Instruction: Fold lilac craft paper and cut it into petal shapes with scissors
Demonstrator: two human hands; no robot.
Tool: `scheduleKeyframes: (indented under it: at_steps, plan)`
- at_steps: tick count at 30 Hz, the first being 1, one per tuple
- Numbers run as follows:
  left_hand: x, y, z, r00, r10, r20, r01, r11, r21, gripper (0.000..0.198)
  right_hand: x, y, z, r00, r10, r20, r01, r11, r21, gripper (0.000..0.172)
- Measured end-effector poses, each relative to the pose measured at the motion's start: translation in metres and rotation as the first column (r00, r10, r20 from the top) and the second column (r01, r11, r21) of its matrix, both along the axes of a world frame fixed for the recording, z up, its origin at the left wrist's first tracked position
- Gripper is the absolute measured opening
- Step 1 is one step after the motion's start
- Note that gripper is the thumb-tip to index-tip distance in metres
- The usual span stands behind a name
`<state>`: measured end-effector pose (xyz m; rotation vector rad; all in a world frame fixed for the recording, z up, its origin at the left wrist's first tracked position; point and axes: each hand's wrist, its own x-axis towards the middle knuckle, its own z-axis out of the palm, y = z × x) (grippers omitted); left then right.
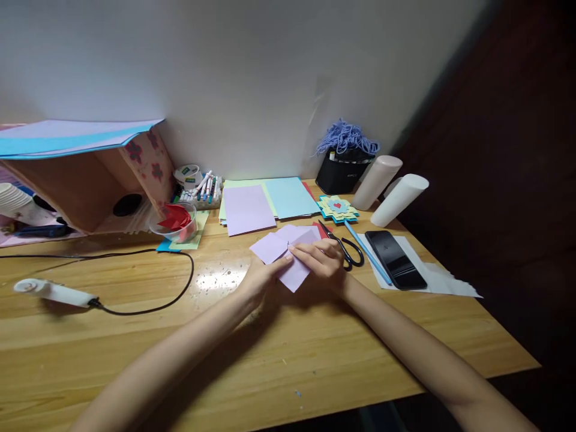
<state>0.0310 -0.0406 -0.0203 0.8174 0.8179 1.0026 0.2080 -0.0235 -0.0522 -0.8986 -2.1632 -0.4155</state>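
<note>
Between my two hands is a piece of purple paper (294, 277) with several square flaps spread out like petals and a small dark mark near its middle. My left hand (265, 277) grips it from the lower left, thumb on top near the centre and the other fingers hidden beneath. My right hand (321, 259) holds the right side, its fingers pressed together and pointing in to the centre. Just beyond my right hand lie black-handled scissors (353, 255), partly covered by that hand. More pale paper and a bit of red paper (321, 230) show behind the purple piece.
A glue gun (58, 293) with a black cord lies left. Behind are a clear bowl (155, 231) with red paper, markers (207, 187), coloured sheets (249, 210) and a cardboard box (101, 174). Right are a layered paper flower (346, 210), a phone (396, 261) and white rolls (398, 201).
</note>
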Motion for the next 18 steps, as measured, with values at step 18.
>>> scheduleKeyframes:
  at_steps: [18]
  plan:
    - [-0.048, 0.067, -0.006, 0.894, -0.230, -0.385, 0.262, 0.965, 0.033, 0.040, 0.001, 0.012, -0.005, 0.508, -0.563, -0.652, -0.773, 0.037, -0.634, 0.030]
